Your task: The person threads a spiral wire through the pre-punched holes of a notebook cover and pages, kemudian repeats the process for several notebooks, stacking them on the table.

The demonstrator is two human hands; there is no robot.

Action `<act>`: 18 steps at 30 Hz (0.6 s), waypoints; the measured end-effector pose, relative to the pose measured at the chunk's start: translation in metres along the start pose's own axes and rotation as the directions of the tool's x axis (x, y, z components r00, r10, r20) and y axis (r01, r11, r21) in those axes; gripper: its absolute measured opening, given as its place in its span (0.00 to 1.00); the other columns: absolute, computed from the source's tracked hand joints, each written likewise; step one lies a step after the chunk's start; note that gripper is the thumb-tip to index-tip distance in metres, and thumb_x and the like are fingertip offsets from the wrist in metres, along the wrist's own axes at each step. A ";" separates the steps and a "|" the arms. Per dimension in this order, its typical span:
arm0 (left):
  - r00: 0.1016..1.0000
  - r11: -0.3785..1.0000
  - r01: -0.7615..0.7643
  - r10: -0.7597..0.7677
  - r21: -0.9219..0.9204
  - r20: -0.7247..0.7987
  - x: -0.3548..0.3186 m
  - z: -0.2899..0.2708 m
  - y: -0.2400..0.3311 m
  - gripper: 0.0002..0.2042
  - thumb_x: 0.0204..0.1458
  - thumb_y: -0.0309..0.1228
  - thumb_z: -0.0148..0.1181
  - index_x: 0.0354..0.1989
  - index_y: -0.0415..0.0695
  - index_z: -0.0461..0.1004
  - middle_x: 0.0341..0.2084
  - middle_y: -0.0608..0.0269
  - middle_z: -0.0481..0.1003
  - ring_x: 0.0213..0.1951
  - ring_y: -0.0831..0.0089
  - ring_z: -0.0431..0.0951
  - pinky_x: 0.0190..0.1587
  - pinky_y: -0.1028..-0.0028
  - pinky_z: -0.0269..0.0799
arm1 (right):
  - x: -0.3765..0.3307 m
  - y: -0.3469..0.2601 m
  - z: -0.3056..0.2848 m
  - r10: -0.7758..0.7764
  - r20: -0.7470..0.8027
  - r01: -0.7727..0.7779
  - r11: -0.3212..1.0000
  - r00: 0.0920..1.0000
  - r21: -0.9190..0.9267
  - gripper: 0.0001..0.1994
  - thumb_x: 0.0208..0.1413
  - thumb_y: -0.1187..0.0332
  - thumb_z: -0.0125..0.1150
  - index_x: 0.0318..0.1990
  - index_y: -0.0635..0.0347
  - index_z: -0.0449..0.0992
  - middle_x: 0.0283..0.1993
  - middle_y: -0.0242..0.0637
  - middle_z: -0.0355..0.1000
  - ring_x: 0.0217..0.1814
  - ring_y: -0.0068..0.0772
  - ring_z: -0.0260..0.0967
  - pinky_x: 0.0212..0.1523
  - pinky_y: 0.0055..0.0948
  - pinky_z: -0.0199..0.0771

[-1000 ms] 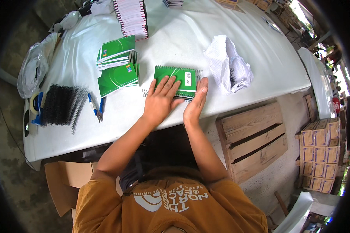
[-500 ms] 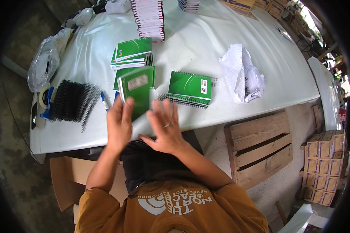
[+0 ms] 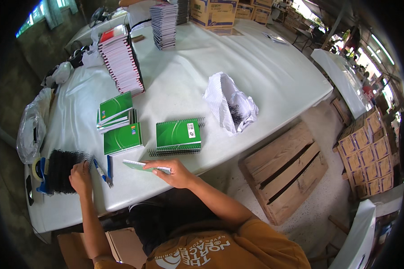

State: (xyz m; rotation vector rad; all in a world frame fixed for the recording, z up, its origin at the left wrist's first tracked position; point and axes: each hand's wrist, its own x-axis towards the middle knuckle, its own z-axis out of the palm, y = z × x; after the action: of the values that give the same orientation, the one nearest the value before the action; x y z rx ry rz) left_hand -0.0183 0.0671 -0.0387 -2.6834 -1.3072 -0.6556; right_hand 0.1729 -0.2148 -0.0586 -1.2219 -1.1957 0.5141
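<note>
My right hand grips a thin green notebook, held edge-on just above the near part of the table. My left hand is at the right side of a bundle of black spiral binding coils, its fingers curled onto the coils. Between the hands lie blue-handled pliers and a slim blue tool. Beyond them, a green notebook lies in front of a small stack of green notebooks. To the right sits a pile of green notebooks with coils in their edges.
A blue tape dispenser stands left of the coils. A crumpled white plastic bag holds dark coils. Tall notebook stacks and cartons stand at the back. A wooden pallet lies on the floor beside the table.
My left hand has let go of the notebook and moved left to the coils. My right hand now holds the notebook, tilted edge-on. The head view has shifted.
</note>
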 end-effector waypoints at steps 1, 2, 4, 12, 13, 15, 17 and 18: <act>0.996 0.999 -0.031 0.027 -0.044 -0.088 0.005 0.000 -0.016 0.11 0.55 0.38 0.51 0.36 0.44 0.76 0.36 0.60 0.76 0.40 0.60 0.75 0.41 0.64 0.68 | 0.004 -0.005 0.004 -0.012 -0.003 0.012 1.000 1.000 0.028 0.15 0.54 0.79 0.53 0.50 0.62 0.73 0.52 0.40 0.72 0.56 0.31 0.68 0.57 0.27 0.64; 0.983 0.993 -0.072 0.055 -0.091 -0.174 0.008 -0.005 -0.018 0.11 0.55 0.37 0.51 0.34 0.44 0.76 0.36 0.60 0.76 0.39 0.60 0.75 0.40 0.64 0.68 | 0.004 -0.005 0.005 0.009 -0.003 -0.009 0.999 1.000 0.032 0.16 0.54 0.79 0.53 0.51 0.61 0.73 0.52 0.39 0.72 0.55 0.31 0.68 0.56 0.27 0.64; 0.981 0.973 -0.037 -0.008 -0.229 -0.193 0.015 -0.021 -0.012 0.11 0.58 0.36 0.48 0.38 0.42 0.74 0.36 0.53 0.76 0.39 0.54 0.76 0.40 0.64 0.70 | 0.004 -0.005 0.008 0.053 0.004 -0.053 0.998 0.999 0.045 0.17 0.53 0.78 0.54 0.51 0.58 0.73 0.52 0.38 0.72 0.54 0.29 0.69 0.55 0.26 0.65; 0.623 0.711 0.208 0.433 -0.671 0.652 -0.064 -0.060 0.077 0.29 0.60 0.46 0.44 0.65 0.44 0.51 0.22 0.57 0.71 0.24 0.70 0.67 0.33 0.71 0.65 | 0.002 0.006 0.006 0.089 -0.044 -0.085 0.993 0.995 0.083 0.16 0.56 0.76 0.55 0.53 0.65 0.70 0.53 0.38 0.71 0.55 0.24 0.65 0.56 0.25 0.63; 0.634 0.760 0.127 0.432 -0.638 0.641 -0.064 -0.073 0.095 0.28 0.60 0.43 0.44 0.66 0.44 0.50 0.25 0.47 0.72 0.27 0.60 0.70 0.38 0.66 0.65 | 0.000 0.008 0.004 0.088 -0.082 -0.081 0.993 0.993 0.086 0.16 0.55 0.76 0.56 0.53 0.66 0.70 0.53 0.39 0.71 0.55 0.24 0.65 0.56 0.25 0.63; 0.780 0.694 0.054 0.420 -0.718 0.464 -0.053 -0.066 0.092 0.21 0.60 0.42 0.44 0.56 0.41 0.62 0.24 0.47 0.72 0.27 0.57 0.70 0.37 0.66 0.66 | -0.003 0.005 0.003 0.111 -0.138 -0.099 0.991 0.984 0.086 0.16 0.54 0.77 0.56 0.52 0.66 0.71 0.52 0.39 0.71 0.53 0.24 0.66 0.54 0.24 0.65; 0.823 0.688 0.112 0.340 -0.717 0.455 -0.041 -0.058 0.082 0.17 0.60 0.42 0.46 0.38 0.38 0.69 0.20 0.54 0.69 0.25 0.67 0.69 0.34 0.70 0.66 | -0.001 0.001 0.003 0.118 -0.154 -0.108 0.992 0.981 0.068 0.16 0.54 0.78 0.56 0.52 0.65 0.71 0.50 0.40 0.73 0.51 0.23 0.68 0.52 0.24 0.67; 0.819 0.689 0.113 0.344 -0.716 0.460 -0.039 -0.059 0.080 0.17 0.60 0.42 0.46 0.34 0.38 0.70 0.19 0.57 0.68 0.25 0.71 0.67 0.32 0.72 0.65 | -0.001 0.002 0.004 0.105 -0.154 -0.097 0.994 0.983 0.055 0.16 0.54 0.78 0.56 0.51 0.66 0.71 0.50 0.40 0.73 0.50 0.24 0.69 0.51 0.24 0.68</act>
State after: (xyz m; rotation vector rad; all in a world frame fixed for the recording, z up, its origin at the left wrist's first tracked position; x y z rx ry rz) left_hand 0.0018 -0.0266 0.0073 -3.8303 -1.0690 -0.4064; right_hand 0.1691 -0.2134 -0.0615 -1.2633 -0.9876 0.5090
